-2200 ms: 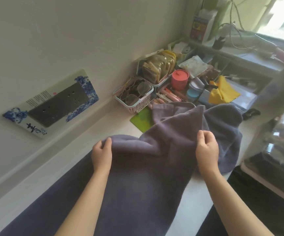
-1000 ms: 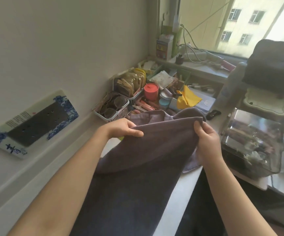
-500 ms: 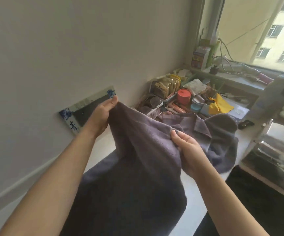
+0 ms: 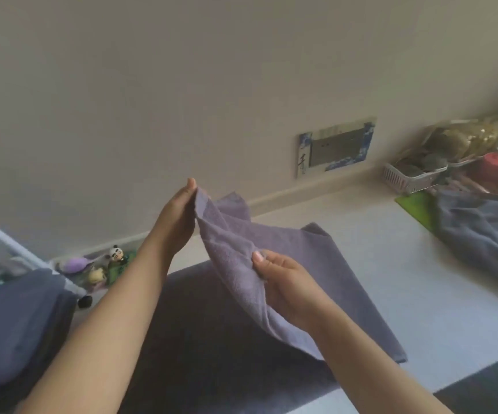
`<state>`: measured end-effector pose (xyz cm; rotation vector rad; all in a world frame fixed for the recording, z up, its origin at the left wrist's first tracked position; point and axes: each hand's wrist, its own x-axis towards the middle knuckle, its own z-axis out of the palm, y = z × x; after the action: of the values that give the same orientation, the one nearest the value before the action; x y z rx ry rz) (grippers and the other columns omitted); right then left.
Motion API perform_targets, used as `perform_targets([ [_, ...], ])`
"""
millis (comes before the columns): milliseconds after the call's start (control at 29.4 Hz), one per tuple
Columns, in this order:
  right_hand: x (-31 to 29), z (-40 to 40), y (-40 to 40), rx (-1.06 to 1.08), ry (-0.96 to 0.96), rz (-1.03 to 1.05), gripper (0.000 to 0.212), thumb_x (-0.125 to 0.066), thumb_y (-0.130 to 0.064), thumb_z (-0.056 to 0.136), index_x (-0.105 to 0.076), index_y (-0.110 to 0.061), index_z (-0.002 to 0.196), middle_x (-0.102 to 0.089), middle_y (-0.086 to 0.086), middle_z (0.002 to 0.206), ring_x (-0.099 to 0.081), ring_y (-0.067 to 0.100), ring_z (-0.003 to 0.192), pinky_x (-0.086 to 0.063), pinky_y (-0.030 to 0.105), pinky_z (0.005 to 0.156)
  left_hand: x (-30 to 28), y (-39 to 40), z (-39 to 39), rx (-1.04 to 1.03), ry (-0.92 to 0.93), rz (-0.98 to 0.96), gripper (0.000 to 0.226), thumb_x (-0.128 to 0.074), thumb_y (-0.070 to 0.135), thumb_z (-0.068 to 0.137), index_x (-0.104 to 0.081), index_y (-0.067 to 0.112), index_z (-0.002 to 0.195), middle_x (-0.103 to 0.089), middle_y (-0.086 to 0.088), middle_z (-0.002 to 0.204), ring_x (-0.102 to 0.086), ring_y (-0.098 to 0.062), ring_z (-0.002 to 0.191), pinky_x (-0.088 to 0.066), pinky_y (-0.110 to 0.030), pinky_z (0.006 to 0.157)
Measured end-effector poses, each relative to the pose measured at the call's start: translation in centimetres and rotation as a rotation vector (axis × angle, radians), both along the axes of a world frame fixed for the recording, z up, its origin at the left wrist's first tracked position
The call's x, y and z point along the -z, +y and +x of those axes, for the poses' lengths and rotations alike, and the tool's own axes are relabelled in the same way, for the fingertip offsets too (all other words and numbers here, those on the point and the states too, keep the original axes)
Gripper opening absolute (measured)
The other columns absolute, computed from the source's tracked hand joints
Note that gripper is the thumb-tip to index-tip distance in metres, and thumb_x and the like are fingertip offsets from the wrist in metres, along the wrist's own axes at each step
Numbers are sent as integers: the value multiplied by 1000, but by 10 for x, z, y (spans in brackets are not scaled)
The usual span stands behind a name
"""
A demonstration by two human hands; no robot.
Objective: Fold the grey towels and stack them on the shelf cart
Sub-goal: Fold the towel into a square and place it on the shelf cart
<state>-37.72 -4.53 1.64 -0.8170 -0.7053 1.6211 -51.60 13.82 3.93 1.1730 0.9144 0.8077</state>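
Both hands have swung the grey towel [image 4: 271, 264] leftward over the bench [image 4: 420, 279]; left hand [image 4: 179, 219] pinches its top edge, right hand [image 4: 283, 282] grips mid-fold, folding under way.

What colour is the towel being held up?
Grey with a purple tint, seen in the head view: towel.

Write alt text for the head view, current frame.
Two bare hands lift one end of a grey towel off a white counter: left hand holds its upper edge, right hand grips the edge lower down. More grey towels lie folded at left.
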Motion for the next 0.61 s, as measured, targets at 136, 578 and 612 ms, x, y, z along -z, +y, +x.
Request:
perform_targets([
  [136,34,-93,-9,-139,-90,-77,23,-48,-16,96,-50,-9,74,-55,5,61,-58,16,50,-52,24,50,45,-18,-106,-144,7,-120,50,-41,54,94,-71,15,87,-71,-5,85,-68,-15,81,-53,-30,77],
  [578,185,-162,-35,-254,-1034,-255,16,-54,-29,94,-58,-17,83,-58,-17,88,-52,-1,81,-37,13,68,194,-91,-213,-200,836,-180,46,-41,42,98,-63,8,121,-52,-16,134,-44,-30,127,-35,-33,107],
  [612,187,-157,-35,-271,-1056,-232,12,-54,-27,94,-63,-18,93,-58,-20,101,-53,-3,93,-37,10,74,195,-92,-207,-206,822,-207,51,-42,46,97,-57,7,127,-49,-15,138,-42,-29,130,-34,-32,107],
])
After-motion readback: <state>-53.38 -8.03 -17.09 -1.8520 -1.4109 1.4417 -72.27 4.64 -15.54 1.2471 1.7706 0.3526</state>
